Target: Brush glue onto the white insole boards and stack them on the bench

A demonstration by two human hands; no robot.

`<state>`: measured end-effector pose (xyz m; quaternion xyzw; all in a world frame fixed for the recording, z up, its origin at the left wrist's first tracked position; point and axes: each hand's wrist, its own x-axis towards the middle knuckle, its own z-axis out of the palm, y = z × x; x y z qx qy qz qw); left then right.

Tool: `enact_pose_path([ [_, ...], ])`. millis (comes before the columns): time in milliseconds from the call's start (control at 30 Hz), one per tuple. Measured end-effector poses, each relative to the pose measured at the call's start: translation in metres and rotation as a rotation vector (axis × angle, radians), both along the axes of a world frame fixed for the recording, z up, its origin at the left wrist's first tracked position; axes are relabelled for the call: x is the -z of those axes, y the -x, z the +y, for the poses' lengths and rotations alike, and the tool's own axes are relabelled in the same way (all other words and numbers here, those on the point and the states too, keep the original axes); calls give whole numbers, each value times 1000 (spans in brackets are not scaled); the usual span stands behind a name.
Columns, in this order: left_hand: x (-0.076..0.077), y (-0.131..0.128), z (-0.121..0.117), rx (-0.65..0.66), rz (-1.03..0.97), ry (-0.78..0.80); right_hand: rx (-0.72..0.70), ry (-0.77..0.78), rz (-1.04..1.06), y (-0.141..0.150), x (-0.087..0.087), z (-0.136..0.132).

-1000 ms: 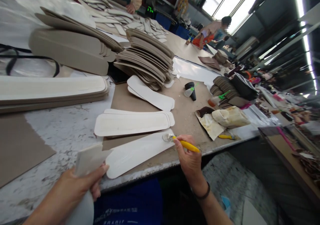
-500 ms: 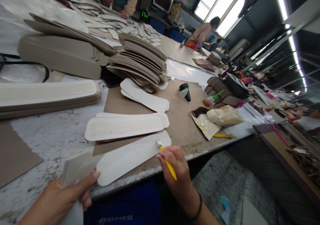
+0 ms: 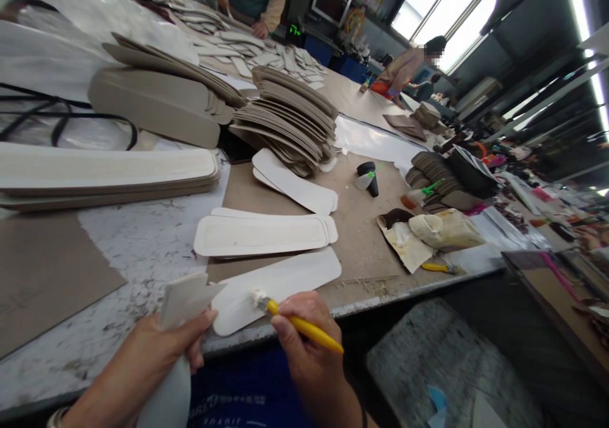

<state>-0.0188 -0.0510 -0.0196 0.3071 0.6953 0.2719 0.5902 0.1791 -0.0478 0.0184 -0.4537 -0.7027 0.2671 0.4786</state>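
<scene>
My right hand (image 3: pixel 304 345) grips a yellow-handled brush (image 3: pixel 295 322) whose whitish bristle tip rests on the near end of a long white strip (image 3: pixel 280 283) lying on brown cardboard at the table's front edge. My left hand (image 3: pixel 152 358) is closed on a bent white piece (image 3: pixel 183 298) that hangs over the table edge, just left of the strip. Beyond the strip lies a small stack of white strips (image 3: pixel 261 233), and further back two more white strips (image 3: pixel 292 184).
Stacks of grey-brown strips (image 3: pixel 285 114) fill the back of the table, with a long flat stack (image 3: pixel 104 174) at the left. A dark bottle (image 3: pixel 368 175), a rag (image 3: pixel 404 241) and a beige bundle (image 3: pixel 447 228) lie to the right. Other people work at the far end.
My right hand has drawn the brush along the white strip from its far right end to its near left end. The left hand kept its hold on the white piece.
</scene>
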Motion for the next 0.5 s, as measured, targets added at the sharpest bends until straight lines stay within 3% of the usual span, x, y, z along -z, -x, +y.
enact_pose_path([
  [133,-2,0,1,-19,-50,-3,22,33,95,3,3,6],
  [333,6,2,1,3,-10,-3,213,-85,-99,-26,0,16],
  [500,0,-1,1,26,-18,-27,81,-4,19,-2,-2,8],
])
